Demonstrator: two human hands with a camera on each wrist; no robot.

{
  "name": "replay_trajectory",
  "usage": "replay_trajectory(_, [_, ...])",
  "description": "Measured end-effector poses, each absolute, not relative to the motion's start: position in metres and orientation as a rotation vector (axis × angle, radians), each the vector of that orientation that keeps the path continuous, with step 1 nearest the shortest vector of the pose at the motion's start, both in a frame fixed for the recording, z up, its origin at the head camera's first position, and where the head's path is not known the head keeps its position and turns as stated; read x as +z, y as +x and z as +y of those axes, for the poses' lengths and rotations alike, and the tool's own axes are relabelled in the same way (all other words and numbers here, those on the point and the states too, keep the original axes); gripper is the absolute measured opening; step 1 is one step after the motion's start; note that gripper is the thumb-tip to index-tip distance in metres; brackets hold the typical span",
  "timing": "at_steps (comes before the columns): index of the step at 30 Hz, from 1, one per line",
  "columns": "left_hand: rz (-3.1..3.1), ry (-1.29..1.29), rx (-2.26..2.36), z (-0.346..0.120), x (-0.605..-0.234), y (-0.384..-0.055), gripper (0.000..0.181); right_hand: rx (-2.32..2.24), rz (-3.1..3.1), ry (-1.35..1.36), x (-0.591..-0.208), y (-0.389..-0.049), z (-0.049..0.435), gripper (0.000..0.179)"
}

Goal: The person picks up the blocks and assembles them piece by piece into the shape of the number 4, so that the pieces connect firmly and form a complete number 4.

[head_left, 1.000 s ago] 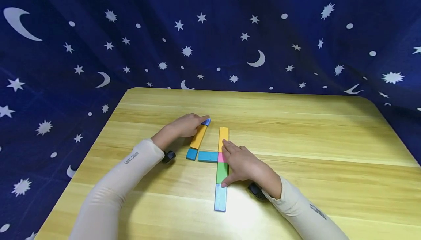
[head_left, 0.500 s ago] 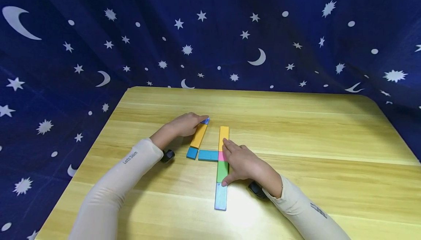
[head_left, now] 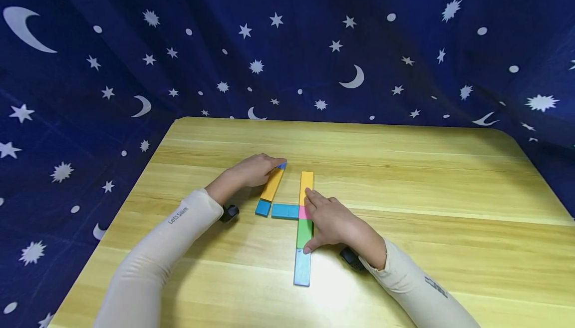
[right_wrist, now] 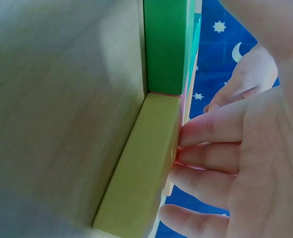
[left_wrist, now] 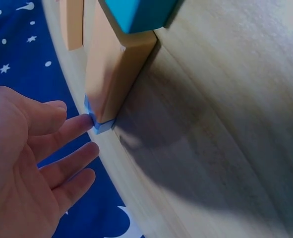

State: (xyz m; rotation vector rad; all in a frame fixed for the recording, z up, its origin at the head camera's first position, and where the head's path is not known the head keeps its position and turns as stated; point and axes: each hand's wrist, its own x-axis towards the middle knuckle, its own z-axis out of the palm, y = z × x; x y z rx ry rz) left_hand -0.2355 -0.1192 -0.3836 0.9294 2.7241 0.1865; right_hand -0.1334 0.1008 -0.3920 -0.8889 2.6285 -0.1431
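Note:
In the head view flat wooden blocks form two lines. The slanted left line runs from a small blue block (head_left: 281,165) through a long yellow block (head_left: 272,185) to a short teal block (head_left: 263,208). My left hand (head_left: 255,170) has its index fingertip on the blue block. The upright line holds a yellow block (head_left: 306,182), a pink block (head_left: 302,212), a green block (head_left: 304,234) and a light blue block (head_left: 302,268). My right hand (head_left: 333,222) rests its spread fingertips along it, thumb near the green–light blue joint. A teal block (head_left: 285,211) meets the pink one from the left.
The blocks lie on a wooden table (head_left: 427,183) with rounded far corners. A dark blue curtain (head_left: 287,43) with moons and stars hangs behind and left of it. Black wrist cameras (head_left: 230,213) sit beneath both wrists, below beige sleeves (head_left: 148,268).

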Motion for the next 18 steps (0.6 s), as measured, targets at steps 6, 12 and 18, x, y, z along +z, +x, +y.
replay_trajectory(6, [2.726,0.949,0.201,-0.1186,-0.3835,-0.2358,0.044,-0.164,2.629,-0.886,-0.3924,-0.1334,0.1014,0.116])
replay_trajectory(12, [2.726,0.962,0.19,-0.1176,-0.3818,-0.2356,0.043,-0.159,2.631,-0.888,-0.3918,-0.1339,0.1016,0.115])
replay_trajectory(18, [2.723,0.995,0.191,-0.1188,-0.3831,-0.2354,0.042,-0.161,2.627,-0.889,-0.3914,-0.1336,0.1016,0.115])
